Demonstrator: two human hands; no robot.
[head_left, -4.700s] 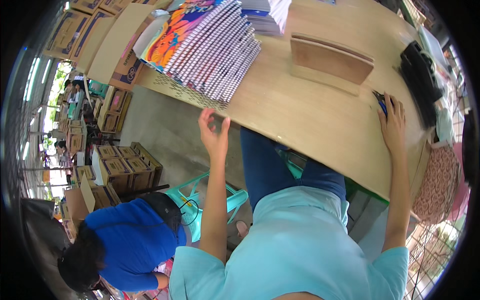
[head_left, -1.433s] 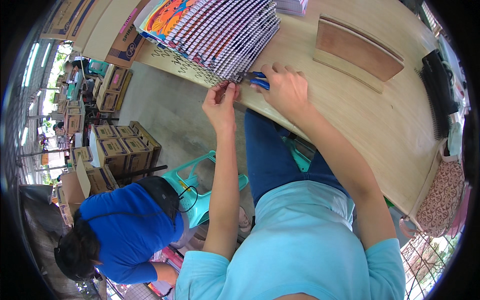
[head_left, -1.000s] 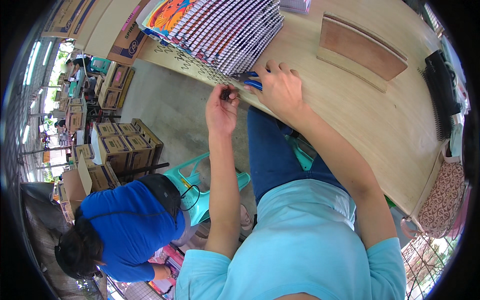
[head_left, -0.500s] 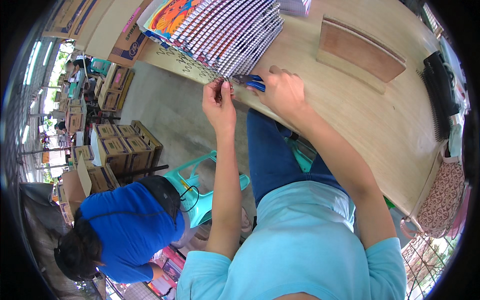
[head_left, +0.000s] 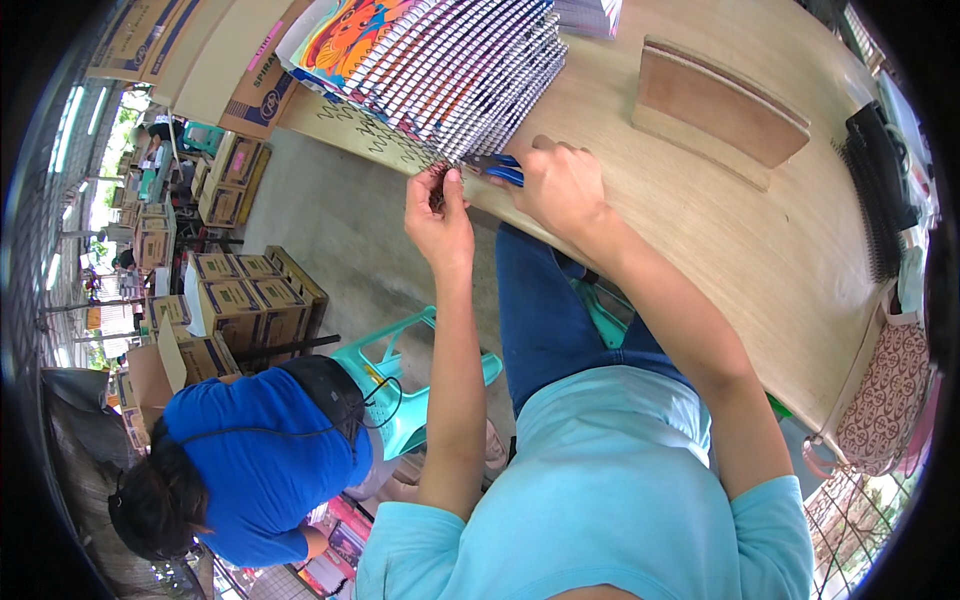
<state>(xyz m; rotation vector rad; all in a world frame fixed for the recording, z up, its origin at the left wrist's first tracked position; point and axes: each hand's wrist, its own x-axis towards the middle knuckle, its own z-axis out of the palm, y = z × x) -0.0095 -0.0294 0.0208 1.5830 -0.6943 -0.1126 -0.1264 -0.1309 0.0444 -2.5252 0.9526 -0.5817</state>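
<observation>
A tall stack of spiral-bound notebooks (head_left: 470, 75) lies on the table, with loose wire coil ends (head_left: 375, 135) sticking out past its near left side. My left hand (head_left: 438, 222) is closed at the stack's near corner, its thumb and fingers pinching a bunch of these wire ends. From the right, my right hand (head_left: 562, 188) grips the blue handles of wire cutters (head_left: 508, 174). The cutters' jaws are at the coil ends by the same corner, close to my left fingertips. Exactly which wire lies between the jaws is too small to tell.
On the table (head_left: 700, 240) stands a wooden block (head_left: 720, 100), with black coils (head_left: 868, 200) at the right edge. A patterned bag (head_left: 880, 400) hangs there. Left of me, a person in blue (head_left: 260, 450) bends beside a turquoise stool (head_left: 405, 390); cardboard boxes (head_left: 245, 300) stand behind.
My right hand has squeezed the cutter handles closer together and shifted slightly left. My left hand keeps its pinch at nearly the same spot.
</observation>
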